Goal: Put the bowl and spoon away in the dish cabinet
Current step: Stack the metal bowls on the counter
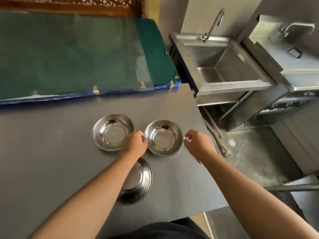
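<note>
Three steel bowls lie on the dark grey table point(51, 152). My left hand point(135, 144) curls its fingers over the left rim of the right bowl point(164, 138), which rests on the table. My right hand point(196, 143) is just beside that bowl's right rim, thumb and fingers pinched on a thin shiny piece that looks like the spoon point(199, 161). Only a short end of it shows below my wrist. A second bowl point(111, 131) sits to the left. My left forearm partly hides a third bowl point(138, 183), which is nearer to me.
A green padded mat point(69, 54) with a blue edge borders the table's far side. On the right are a steel sink point(224, 66) with a tap, steel counters and a wet floor with a drain point(231, 143). The table's right edge runs close to my right hand.
</note>
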Available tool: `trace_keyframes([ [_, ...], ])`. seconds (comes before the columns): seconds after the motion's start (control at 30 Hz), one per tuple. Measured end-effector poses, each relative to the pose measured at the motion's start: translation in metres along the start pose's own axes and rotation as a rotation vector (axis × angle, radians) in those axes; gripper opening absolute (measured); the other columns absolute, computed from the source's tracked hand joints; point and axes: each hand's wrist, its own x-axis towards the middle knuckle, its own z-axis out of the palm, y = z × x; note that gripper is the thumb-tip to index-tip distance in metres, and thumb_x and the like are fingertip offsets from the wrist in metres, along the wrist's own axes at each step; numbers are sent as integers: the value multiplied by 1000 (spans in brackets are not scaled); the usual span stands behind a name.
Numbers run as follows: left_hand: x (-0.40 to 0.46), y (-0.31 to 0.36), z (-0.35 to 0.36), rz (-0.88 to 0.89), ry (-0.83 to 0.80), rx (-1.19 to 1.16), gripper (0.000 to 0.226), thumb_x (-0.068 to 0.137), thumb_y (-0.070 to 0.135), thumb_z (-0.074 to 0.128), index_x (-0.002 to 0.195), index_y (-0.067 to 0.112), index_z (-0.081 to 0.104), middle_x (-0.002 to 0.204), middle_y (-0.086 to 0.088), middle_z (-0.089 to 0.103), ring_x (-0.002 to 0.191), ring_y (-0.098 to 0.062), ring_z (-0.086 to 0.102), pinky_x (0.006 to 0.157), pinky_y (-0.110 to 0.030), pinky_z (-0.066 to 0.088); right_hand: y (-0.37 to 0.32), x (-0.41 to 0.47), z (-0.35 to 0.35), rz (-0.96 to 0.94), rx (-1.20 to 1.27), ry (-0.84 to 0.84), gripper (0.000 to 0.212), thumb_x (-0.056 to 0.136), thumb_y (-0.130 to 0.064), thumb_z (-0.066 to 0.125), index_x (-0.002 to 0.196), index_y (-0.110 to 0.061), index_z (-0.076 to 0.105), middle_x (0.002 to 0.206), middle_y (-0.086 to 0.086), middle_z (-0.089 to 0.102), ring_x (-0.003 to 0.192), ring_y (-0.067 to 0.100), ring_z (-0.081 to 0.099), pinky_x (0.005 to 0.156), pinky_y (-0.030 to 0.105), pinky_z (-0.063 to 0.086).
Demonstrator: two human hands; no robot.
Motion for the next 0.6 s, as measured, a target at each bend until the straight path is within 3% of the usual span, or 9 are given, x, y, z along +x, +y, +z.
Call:
trace_keyframes([
  [0.23, 13, 3, 22, -174, 20, -72, 44, 93, 22, 62, 134, 9, 58, 129, -11, 65, 117, -30, 61, 93, -39, 48, 24, 39, 27, 161, 180, -90, 31, 90, -18, 66, 120, -11, 68, 111, 7, 72, 99, 27, 64, 75, 26, 40],
  [0.4, 17, 1, 33, -301, 1, -171, 45, 95, 18, 58, 140, 11, 54, 132, -8, 65, 119, -27, 61, 89, -33, 46, 27, 58, 41, 257, 278, -159, 41, 90, -19, 65, 130, -9, 62, 96, 2, 66, 84, 22, 59, 72, 26, 43],
  [0.5, 19, 2, 34, -329, -19, -229, 30, 93, 11, 56, 122, 14, 65, 107, -9, 72, 103, -30, 65, 77, -31, 45, 28, 67, 46, 299, 344, -203, 41, 87, -12, 63, 128, -7, 64, 105, 8, 72, 91, 29, 69, 75, 32, 54],
  [0.6, 21, 3, 34, -335, -45, -291, 25, 87, 1, 52, 96, 23, 60, 86, -6, 60, 86, -39, 69, 79, -46, 57, 27, 70, 48, 352, 432, -224, 40, 81, -6, 64, 121, -6, 67, 87, 6, 73, 80, 30, 73, 79, 44, 62],
])
